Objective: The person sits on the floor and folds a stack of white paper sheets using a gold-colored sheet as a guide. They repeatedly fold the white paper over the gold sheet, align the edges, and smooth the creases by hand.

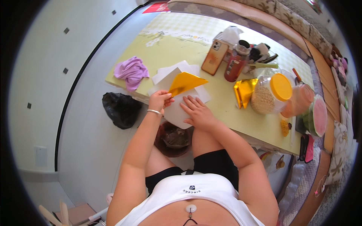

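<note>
Between the thumb and fingers of my left hand [161, 101] is the lower corner of a folded sheet of shiny gold paper [186, 82], tilted up over the table's near edge. Several sheets of white paper [179, 111] lie fanned out beneath it, some overhanging that edge. My right hand [198, 110] rests on the white paper with its fingers stretched out, holding nothing. Farther right, more folded gold paper [246, 91] lies against a clear jar [264, 98] with a yellow lid.
A crumpled purple cloth [132, 71] lies at the table's left. A phone [215, 56] and a dark red bottle [236, 62] stand behind the papers. At right are a pinkish jar [299, 100] and cut watermelon [319, 116]. A black bag [121, 110] and brown bin [173, 139] are below.
</note>
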The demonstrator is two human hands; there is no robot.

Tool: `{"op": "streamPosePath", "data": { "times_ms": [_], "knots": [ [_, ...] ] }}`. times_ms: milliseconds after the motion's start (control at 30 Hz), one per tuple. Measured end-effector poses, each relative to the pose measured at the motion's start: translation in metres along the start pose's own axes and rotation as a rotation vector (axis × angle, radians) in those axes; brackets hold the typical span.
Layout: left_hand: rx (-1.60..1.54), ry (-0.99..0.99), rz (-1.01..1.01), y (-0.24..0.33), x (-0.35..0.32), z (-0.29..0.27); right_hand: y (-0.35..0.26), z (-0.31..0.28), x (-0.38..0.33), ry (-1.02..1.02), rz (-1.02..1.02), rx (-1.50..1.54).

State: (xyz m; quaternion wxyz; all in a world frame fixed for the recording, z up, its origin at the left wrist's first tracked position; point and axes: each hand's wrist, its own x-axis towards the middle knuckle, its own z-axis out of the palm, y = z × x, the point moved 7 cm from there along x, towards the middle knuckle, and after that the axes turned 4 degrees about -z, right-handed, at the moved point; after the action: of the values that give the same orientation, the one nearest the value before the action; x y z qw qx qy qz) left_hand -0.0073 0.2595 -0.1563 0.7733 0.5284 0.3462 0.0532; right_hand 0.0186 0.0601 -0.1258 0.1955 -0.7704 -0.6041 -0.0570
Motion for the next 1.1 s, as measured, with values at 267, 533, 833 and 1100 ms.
{"op": "streamPosePath", "data": {
  "times_ms": [267,533,833,1100],
  "knots": [
    [-0.119,-0.257,-0.200,-0.019,-0.050,0.121,0.015,-0.003,0.002,-0.259,0.388,0.575],
    [-0.165,-0.322,-0.322,-0.066,-0.055,0.231,0.028,0.039,0.005,-0.194,0.031,0.023],
    [0.007,-0.245,-0.274,-0.095,-0.053,0.296,0.014,0.011,0.002,-0.104,0.036,-0.042],
    [0.498,-0.317,0.179,-0.056,-0.048,0.264,0.024,0.030,0.004,-0.129,0.034,0.017]
  ]
}}
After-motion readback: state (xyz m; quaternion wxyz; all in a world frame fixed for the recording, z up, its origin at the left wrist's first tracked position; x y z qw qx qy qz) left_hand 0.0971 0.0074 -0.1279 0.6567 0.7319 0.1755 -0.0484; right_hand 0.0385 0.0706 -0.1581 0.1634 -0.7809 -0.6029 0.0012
